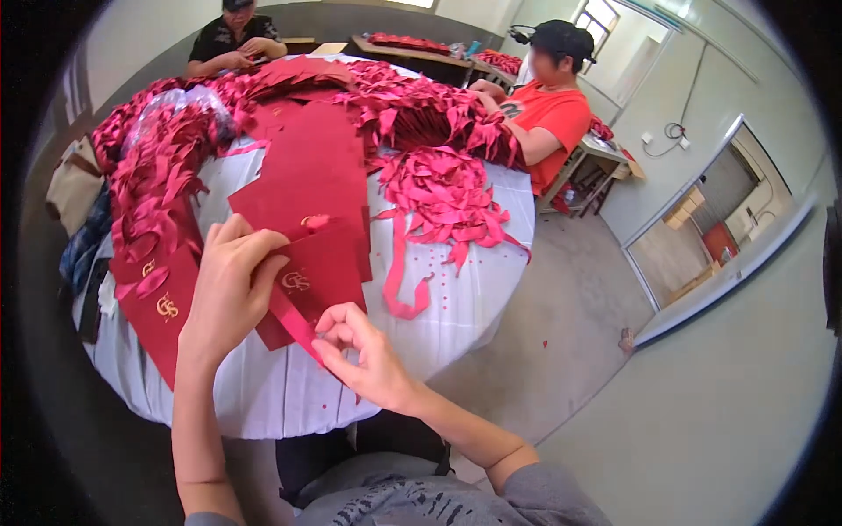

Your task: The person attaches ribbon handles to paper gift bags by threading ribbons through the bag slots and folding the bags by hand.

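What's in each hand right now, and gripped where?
The right hand pinches a pink ribbon toward its near end. The left hand appears to grip a red bag at its upper left edge, though the exact contact is hidden.

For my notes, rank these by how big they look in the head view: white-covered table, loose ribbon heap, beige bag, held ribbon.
Largest to smallest:
1. White-covered table
2. Loose ribbon heap
3. Beige bag
4. Held ribbon

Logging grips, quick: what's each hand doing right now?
Left hand: curled; whether it grips the red ribbon can't be told.
Right hand: closed, pinching the red ribbon.
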Demonstrator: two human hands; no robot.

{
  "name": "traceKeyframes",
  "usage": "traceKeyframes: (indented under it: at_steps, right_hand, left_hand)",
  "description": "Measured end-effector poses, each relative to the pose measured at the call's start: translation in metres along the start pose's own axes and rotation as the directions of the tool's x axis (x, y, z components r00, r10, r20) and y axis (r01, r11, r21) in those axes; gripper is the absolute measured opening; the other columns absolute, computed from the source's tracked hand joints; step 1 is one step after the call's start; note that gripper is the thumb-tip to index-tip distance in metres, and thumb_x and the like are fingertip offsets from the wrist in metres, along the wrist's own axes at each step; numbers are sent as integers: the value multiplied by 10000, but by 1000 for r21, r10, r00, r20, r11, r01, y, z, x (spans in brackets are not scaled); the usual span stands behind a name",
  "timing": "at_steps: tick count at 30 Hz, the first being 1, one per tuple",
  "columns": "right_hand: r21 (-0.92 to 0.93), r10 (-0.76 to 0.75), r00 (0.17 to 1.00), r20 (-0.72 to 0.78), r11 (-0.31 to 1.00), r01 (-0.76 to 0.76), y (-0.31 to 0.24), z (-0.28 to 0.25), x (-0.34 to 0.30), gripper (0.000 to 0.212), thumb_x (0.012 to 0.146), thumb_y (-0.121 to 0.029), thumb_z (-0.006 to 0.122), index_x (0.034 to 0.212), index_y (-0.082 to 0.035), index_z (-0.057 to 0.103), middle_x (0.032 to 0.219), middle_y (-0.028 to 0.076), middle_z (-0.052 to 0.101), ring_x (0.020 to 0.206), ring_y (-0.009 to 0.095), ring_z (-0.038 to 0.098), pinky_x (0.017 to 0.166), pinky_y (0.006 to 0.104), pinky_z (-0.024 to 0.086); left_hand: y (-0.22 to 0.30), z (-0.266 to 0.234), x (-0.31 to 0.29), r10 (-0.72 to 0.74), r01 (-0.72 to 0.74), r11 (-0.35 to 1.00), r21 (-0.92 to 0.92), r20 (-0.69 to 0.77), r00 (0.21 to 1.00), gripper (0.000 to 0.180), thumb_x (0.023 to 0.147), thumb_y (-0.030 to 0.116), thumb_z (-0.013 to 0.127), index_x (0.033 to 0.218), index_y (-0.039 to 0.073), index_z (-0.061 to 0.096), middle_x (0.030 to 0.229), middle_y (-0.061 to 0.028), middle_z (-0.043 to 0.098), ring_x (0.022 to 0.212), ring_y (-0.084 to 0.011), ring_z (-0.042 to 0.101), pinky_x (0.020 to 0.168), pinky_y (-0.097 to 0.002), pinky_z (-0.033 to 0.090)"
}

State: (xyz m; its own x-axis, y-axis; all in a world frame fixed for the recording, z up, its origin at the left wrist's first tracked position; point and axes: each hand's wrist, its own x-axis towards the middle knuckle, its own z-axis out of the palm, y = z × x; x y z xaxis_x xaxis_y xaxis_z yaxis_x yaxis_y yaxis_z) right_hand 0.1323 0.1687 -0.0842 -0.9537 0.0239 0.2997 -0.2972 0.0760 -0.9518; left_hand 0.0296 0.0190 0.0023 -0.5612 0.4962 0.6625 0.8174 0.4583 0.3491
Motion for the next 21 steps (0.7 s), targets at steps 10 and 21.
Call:
traceKeyframes:
  at_steps: [10,21]
  right_hand:
    - [-316,114,971,211,948,-43,-27,-58,-17,133,890,-107,639,909,24,626,781,55,523,664,121,526,624,266,454]
    - [-121,47,923,-382,988,-100,-51,-74,-10,107,863,26,589,960,50,626,767,78,644,623,109,582,596,221,466]
  left_hand:
    - [-4,-2,-3,12,-12,1000,27,-12,1000,200,779,-25,608,968,36,628,773,-74,580,782,-223,516,761,-343,348]
    - [-16,8,7,42,-38,999,-28,167,985,230,825,5,583,1041,66,634,825,-76,614,834,-216,518,807,-337,330]
